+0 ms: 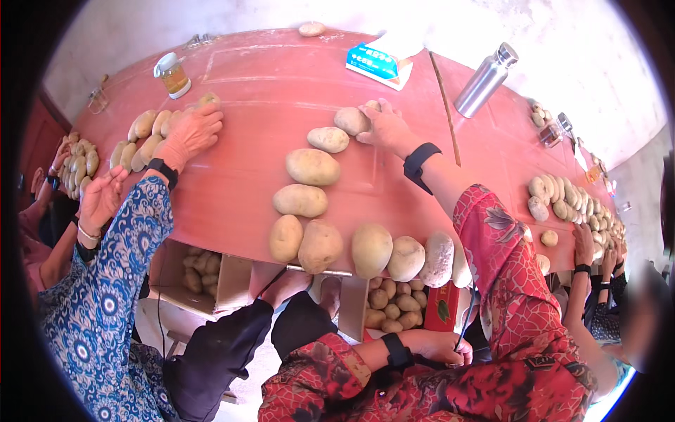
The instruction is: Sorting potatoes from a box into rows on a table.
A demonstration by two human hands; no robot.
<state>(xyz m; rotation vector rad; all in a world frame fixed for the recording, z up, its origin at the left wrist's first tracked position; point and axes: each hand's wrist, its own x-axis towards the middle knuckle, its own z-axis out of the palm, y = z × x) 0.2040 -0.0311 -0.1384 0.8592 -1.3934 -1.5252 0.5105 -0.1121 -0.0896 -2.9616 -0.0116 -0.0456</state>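
Observation:
My right hand [387, 126] reaches over the red table and grips a small potato [373, 105], partly hidden by the fingers. Its thumb is close against another potato [351, 121]. From there a curved row of potatoes runs toward me, with a pale oval one [328, 139], a large one [312, 166] and several more down to the near edge. Along that edge stand a rounded potato [372, 250] and a dusty one [437, 258]. Low before my body, my left hand [443, 348] has its fingers curled around a thin dark cable [466, 319].
Left, a co-worker's hand [192, 132] touches a potato [209, 99] beside grouped potatoes. A tissue pack [372, 63], steel bottle [485, 82] and lidded jar [174, 76] stand farther back. Boxes of potatoes [395, 303] sit below the table edge. More people and potatoes line the right.

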